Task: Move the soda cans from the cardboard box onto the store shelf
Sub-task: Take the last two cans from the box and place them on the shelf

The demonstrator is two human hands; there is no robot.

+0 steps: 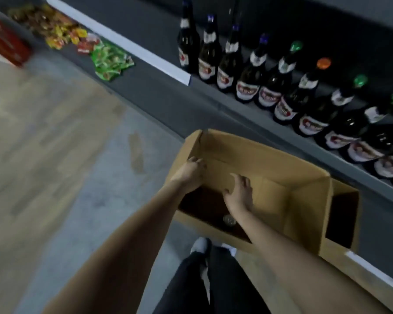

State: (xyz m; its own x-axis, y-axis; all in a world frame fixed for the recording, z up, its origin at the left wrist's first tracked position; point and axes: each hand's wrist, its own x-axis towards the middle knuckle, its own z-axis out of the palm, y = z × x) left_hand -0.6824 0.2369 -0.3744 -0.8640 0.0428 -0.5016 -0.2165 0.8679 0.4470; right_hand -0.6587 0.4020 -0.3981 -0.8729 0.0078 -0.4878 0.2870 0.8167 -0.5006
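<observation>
- Reaching into the cardboard box, both bare arms extended from the bottom of the frame toward its centre.
- Left hand lay on the box's left wall near the upper corner, fingers curled over the rim; it appeared to grip the cardboard edge.
- Right hand hovered inside the box opening, fingers spread and slightly bent, holding nothing.
- One soda can was visible only as a pale round top in the dark lower part of the box, just below the right wrist. Whether more cans lay in that shadow could not be told.
- Box stood open-topped on the floor at centre right, close against the base of the store shelf, which ran diagonally from upper left to right edge.
- Dark glass bottles with red-and-white labels stood in a row on the shelf, upper right of the frame, caps blue, green and orange.
- Colourful snack packets lay on the shelf at upper left; a red carton sat at the far left edge, blurred.
- Dark trousers and a light shoe showed at bottom centre, beside the box's near wall.
</observation>
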